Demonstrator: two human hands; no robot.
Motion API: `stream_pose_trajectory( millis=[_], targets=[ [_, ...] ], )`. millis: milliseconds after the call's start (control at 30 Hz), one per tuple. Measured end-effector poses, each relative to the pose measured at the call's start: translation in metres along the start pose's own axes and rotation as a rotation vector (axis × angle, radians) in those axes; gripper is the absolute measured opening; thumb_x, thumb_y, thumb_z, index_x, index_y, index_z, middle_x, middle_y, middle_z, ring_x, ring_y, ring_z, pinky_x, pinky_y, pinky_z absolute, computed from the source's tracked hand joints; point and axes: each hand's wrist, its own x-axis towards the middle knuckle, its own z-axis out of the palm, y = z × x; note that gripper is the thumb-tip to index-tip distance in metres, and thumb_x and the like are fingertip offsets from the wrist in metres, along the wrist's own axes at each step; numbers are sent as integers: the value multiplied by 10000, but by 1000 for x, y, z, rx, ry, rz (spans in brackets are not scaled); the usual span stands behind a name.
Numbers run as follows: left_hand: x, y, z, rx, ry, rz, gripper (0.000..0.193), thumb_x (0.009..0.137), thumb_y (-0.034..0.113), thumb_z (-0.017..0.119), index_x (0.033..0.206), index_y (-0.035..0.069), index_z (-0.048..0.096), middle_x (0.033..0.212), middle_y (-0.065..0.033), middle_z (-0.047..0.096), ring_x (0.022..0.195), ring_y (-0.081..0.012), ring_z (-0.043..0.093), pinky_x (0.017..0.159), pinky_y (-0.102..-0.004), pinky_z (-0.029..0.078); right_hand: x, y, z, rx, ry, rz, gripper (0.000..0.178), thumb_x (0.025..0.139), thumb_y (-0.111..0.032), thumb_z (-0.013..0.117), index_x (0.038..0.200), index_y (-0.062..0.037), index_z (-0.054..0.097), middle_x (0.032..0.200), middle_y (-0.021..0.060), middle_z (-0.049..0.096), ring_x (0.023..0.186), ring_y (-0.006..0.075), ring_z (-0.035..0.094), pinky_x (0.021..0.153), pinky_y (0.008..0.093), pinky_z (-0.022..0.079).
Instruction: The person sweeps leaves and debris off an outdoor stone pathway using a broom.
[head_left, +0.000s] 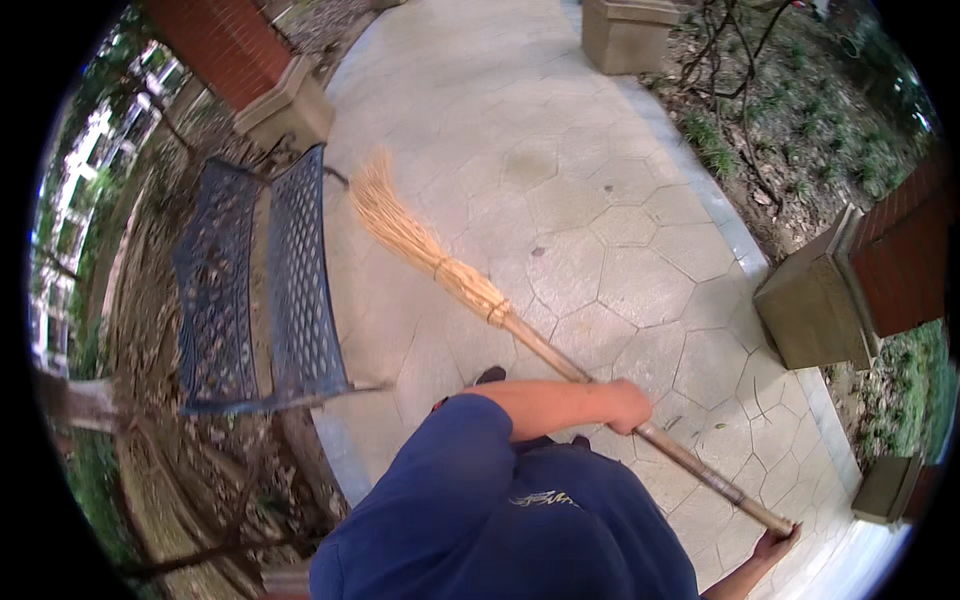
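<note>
A straw broom (pixel 455 278) with a long wooden handle lies slantwise across my view, its bristles at the far left and its handle end at the near right. My left hand (pixel 626 406), reaching across my body, is wrapped round the middle of the handle. Close to the handle's end, my right hand (pixel 776 543) grips it too; its fingers show only in part. The bristles fan out over the stone paving (pixel 640 270), near the bench's far end. Whether they touch the ground I cannot tell. A small dark leaf (pixel 538 252) lies to the right of the bristles.
A dark blue metal lattice bench (pixel 298 270) stands along the path's left side. Brick pillars on stone bases flank the path: one far left (pixel 285 105), one far right (pixel 625 38) and one at right (pixel 820 300). Planted soil (pixel 790 120) borders the paving.
</note>
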Motion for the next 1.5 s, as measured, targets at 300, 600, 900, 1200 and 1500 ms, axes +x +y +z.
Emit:
stream_pose_trajectory(
  millis=[300,600,900,1200,1500],
  targets=[
    [-69,-120,70,-30,150,79,154,610,80,590,761,65,617,761,-123,627,756,-289,610,632,-395,485,-180,78,53,250,94,-146,269,746,-238,603,752,26,555,753,149,574,749,251,561,670,403,483],
    [-134,-229,113,5,277,-167,141,647,84,571,785,74,595,799,-113,624,787,-286,605,651,-400,478,-258,131,211,429,-119,51,378,752,-156,613,1073,-13,474,656,71,483,604,207,470,613,345,421],
    [-183,-227,111,-3,293,-221,149,637,108,583,781,74,573,758,-126,608,755,-300,599,625,-421,465,-291,154,179,561,-433,80,480,741,-212,618,1164,-39,471,823,101,495,712,226,455,705,387,384],
    [-192,-263,114,-6,223,-195,147,637,108,579,775,61,558,766,-137,601,753,-310,596,622,-430,464,-342,157,207,497,-502,-8,385,775,-248,583,1089,-31,534,862,113,552,780,240,479,785,391,360],
    [-221,-371,114,-61,249,-117,104,639,104,568,733,67,589,749,-140,606,738,-309,600,605,-424,469,-433,201,313,340,-321,-111,524,778,-293,580,1182,5,432,742,83,493,704,209,441,783,398,361]
  ],
)
